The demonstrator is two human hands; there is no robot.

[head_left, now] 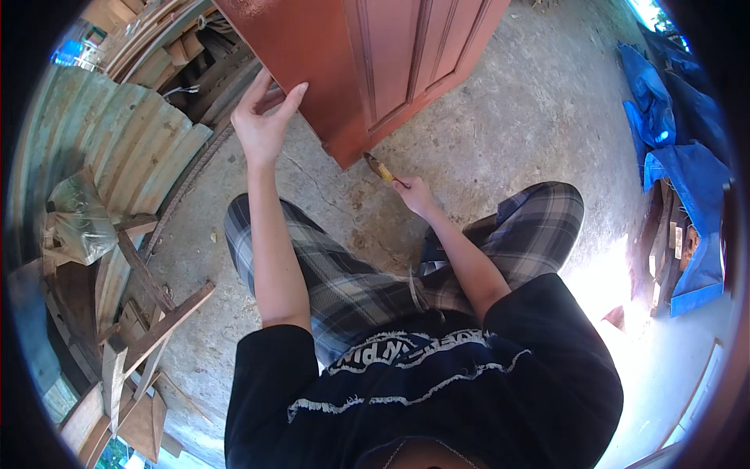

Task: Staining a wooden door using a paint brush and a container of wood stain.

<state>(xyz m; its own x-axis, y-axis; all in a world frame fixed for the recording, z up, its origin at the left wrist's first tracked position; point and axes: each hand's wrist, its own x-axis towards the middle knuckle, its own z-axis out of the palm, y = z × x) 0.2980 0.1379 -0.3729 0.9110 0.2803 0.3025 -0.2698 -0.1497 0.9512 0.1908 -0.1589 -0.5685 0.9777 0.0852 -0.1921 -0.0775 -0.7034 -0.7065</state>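
Observation:
A reddish-brown panelled door stands at the top of the view, its lower corner close to the concrete floor. My left hand grips the door's left edge, thumb on the edge face and fingers partly hidden behind it. In my right hand is a paintbrush with a yellow part and dark bristles. The bristle tip is at the door's bottom corner, touching it or very near. Paint on the edge band looks darker and glossier than on the panels.
Concrete floor surrounds my spread knees. On the left lie corrugated sheets, a clear plastic bag and scrap wood jutting toward me. A blue tarp covers wood at the right.

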